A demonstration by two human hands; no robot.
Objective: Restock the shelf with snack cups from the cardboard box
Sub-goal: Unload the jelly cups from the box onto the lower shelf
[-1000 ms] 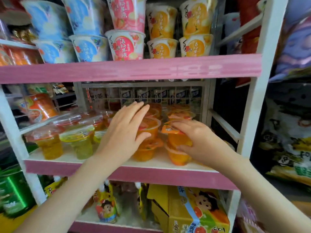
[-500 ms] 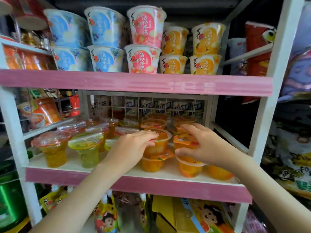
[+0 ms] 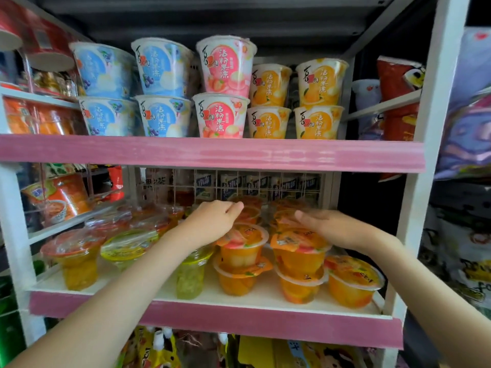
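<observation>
Shop shelving with pink front lips fills the view, and the cardboard box is nowhere in sight. Nearest, below the middle shelf point(image 3: 239, 322), yellow cartoon snack packets point(image 3: 305, 351) lean together.

On the front edge of that shelf the snack cups stand in columns by kind, most likely so each flavour shows. At the left is a tall amber jelly cup point(image 3: 75, 258). Beside it is a green-lidded cup point(image 3: 127, 245), then a green jelly cup point(image 3: 190, 274). Right of these, orange fruit jelly cups sit two high. The left stack point(image 3: 241, 261) and the right stack point(image 3: 300, 269) nest base on lid to save depth. A single orange cup point(image 3: 353, 285) fills the right corner.

Both forearms reach in over this row. The left hand point(image 3: 212, 221) arches over the left stack with its fingers bent down onto a rear orange cup point(image 3: 248, 208). Whether they pinch it is hidden. The right hand point(image 3: 342, 229) lies palm down, fingers nearly straight, across lids behind the right stack. It grips nothing visible and, I judge, is steadying or nudging the cups back.

Farther in, a wire grid point(image 3: 255, 184) backs the shelf and stops cups sliding through. On the upper shelf point(image 3: 212, 152), blue point(image 3: 159, 115), pink point(image 3: 220, 115) and orange tubs point(image 3: 268, 120) are stacked in pairs, labels outward.
</observation>
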